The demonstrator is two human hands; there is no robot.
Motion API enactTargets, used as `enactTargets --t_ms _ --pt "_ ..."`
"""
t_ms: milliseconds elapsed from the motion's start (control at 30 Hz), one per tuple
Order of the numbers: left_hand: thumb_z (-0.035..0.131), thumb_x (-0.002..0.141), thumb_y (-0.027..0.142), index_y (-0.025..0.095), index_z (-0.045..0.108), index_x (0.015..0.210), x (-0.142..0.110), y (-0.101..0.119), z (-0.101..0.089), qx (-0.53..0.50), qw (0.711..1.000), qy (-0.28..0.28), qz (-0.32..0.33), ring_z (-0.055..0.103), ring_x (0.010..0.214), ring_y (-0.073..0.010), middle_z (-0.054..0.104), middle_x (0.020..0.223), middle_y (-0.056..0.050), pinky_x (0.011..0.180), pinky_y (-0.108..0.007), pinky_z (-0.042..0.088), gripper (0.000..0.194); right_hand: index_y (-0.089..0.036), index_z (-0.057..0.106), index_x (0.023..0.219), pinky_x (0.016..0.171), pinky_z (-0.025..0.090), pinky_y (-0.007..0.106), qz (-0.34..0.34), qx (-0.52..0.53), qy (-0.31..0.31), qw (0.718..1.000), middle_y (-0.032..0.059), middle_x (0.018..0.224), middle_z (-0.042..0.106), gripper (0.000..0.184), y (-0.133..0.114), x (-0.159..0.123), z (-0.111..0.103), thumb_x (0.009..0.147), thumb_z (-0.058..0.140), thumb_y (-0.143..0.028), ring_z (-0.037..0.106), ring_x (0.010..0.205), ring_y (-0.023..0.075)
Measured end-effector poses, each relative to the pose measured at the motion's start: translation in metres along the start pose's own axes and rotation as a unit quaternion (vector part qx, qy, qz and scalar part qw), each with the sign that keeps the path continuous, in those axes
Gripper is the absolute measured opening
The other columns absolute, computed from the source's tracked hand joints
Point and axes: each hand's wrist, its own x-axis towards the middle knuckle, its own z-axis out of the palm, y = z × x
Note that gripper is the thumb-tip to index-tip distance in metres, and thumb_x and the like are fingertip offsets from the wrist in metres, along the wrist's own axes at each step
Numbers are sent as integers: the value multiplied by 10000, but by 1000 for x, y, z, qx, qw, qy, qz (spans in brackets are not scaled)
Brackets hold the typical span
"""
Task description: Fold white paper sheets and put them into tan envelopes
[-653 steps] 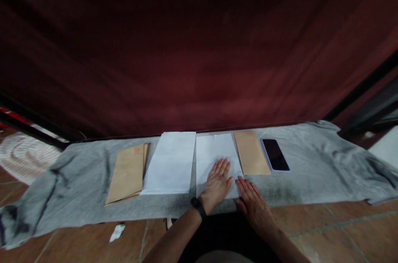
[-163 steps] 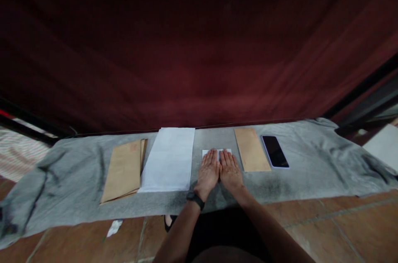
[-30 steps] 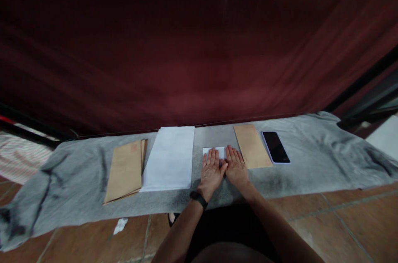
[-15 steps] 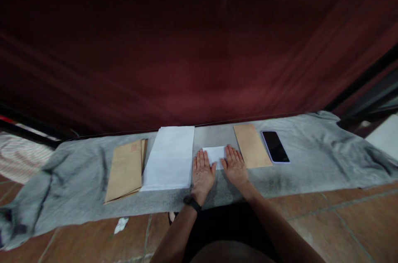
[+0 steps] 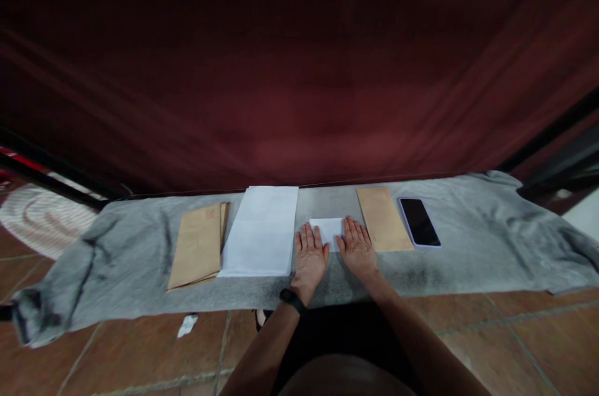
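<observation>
A small folded sheet of white paper [image 5: 328,231] lies flat on the grey cloth between my hands. My left hand [image 5: 311,257] rests palm down over its left edge, fingers stretched forward. On the right edge my right hand [image 5: 358,251] presses flat as well, fingers extended and the thumb pointing inward. Parts of the paper are covered by both hands. Left of them lies a stack of larger white sheets [image 5: 262,231]. To the right, a single brown envelope [image 5: 384,219] lies close to my right fingers.
Several brown envelopes [image 5: 195,246] are piled at the left of the white stack. A phone [image 5: 420,222] lies right of the single envelope. Grey cloth [image 5: 472,240] covers the narrow bench, against a dark red surface [image 5: 299,103]. A crumpled white scrap [image 5: 187,325] is on the tiled floor.
The view has shifted slightly, so everything sits a little further right. Both hands stay flat on the folded paper, with little visible movement against it.
</observation>
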Motion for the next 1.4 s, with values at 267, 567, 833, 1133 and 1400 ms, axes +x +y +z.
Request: enactTargets --t_ms 267,567,833,1133,1400 --pt "401 997 353 75 391 1499 1 0 2 -13 1000 -6 -1 301 1481 -354 364 1568 -237 1179 -581 273 574 -73 317 1546 1132 347 465 -1 -4 6 1000 186 1520 463 601 0 0 2 1040 352 -397 422 1409 298" --pt "406 990 310 121 471 1452 4 1 2 -27 999 -19 -2 353 1452 -365 423 1538 -212 1139 -587 334 504 -85 302 1553 1130 349 476 -5 1 18 1000 191 1520 461 605 2 -1 5 1035 365 -391 436 1398 291" --pt "542 906 222 148 539 1392 13 -2 -7 -103 994 -20 -37 450 1373 -335 484 1488 -174 1127 -510 395 491 -63 349 1530 1128 348 468 -4 -3 12 1000 198 1507 475 597 1 0 4 1039 349 -404 440 1396 294" --pt "467 800 33 173 439 1469 14 -7 -1 -252 963 49 -83 525 1311 -240 533 1419 -112 1126 -410 448 684 -57 378 1512 1133 345 469 -4 -9 2 1000 196 1501 482 578 0 0 1 1036 375 -385 438 1398 294" --pt "501 813 39 154 380 1505 20 -13 0 -382 912 22 -149 645 1147 -217 642 1325 -108 1008 -356 526 712 -85 402 1508 1148 333 463 1 -3 -14 1000 160 1516 472 545 -1 0 -6 1031 366 -346 431 1408 280"
